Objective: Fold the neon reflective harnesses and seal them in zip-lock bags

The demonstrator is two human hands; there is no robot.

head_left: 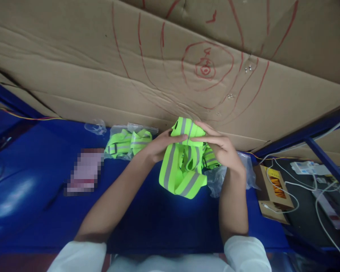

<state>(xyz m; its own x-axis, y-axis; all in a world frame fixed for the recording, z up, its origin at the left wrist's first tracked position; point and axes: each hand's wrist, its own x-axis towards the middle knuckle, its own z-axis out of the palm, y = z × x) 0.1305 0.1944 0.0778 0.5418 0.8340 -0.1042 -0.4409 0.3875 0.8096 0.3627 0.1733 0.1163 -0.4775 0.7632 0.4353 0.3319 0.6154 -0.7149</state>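
Our left hand (pixel 163 144) and right hand (pixel 222 150) grasp the reflective strap (pixel 187 130) above the blue table (pixel 158 226); we seem to be gathering it, palms hidden, and the next move calls for controlling its hanging loop (pixel 184 186).

Rear bundle (pixel 211 157) partly behind right hand (pixel 223 148)
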